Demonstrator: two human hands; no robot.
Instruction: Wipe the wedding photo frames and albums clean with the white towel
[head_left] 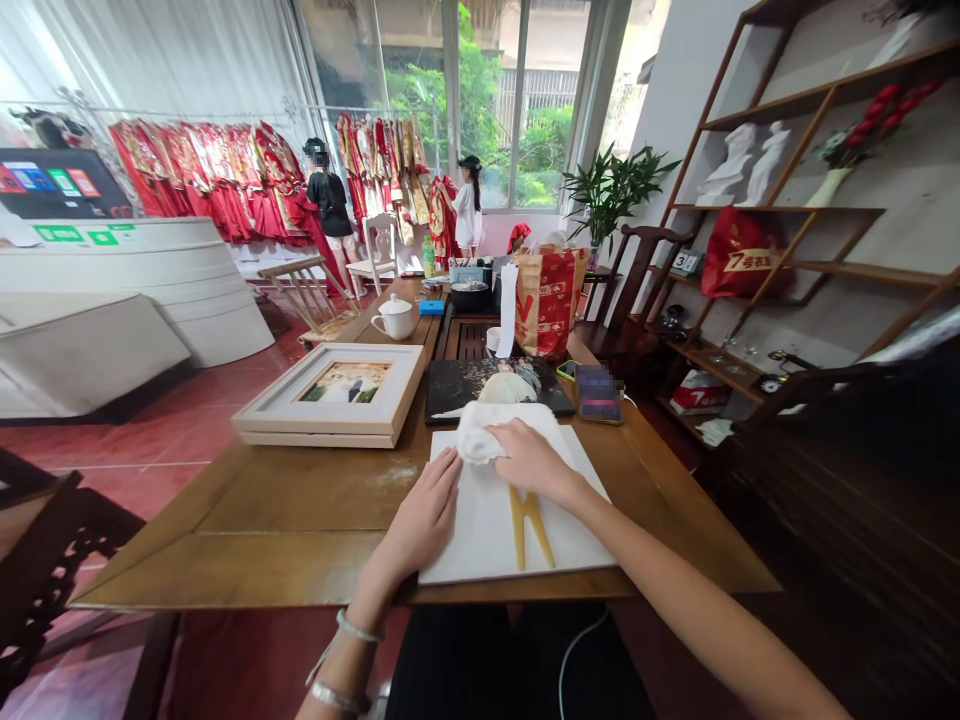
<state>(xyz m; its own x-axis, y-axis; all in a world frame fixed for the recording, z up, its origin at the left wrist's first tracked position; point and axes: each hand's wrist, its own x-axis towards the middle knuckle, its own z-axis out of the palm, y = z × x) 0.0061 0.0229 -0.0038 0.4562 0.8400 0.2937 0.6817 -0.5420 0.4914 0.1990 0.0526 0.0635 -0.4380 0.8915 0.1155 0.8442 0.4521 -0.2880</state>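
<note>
Just beyond the white board [487, 530] lie a dark picture [480, 385] and phone [598, 393]; left hand [424, 515] rests flat, fingers spread, on its edge; right hand [532, 462] presses a white cloth [476, 440] onto it, fingers curled.

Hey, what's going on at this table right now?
A person is at a wooden table with a flat white board lying in front of them. Their right hand presses a crumpled white cloth onto the board, while the left hand lies flat on its left edge. A yellow forked piece lies on the board. Stacked picture frames lie further left, and a phone lies beyond on the right.
</note>
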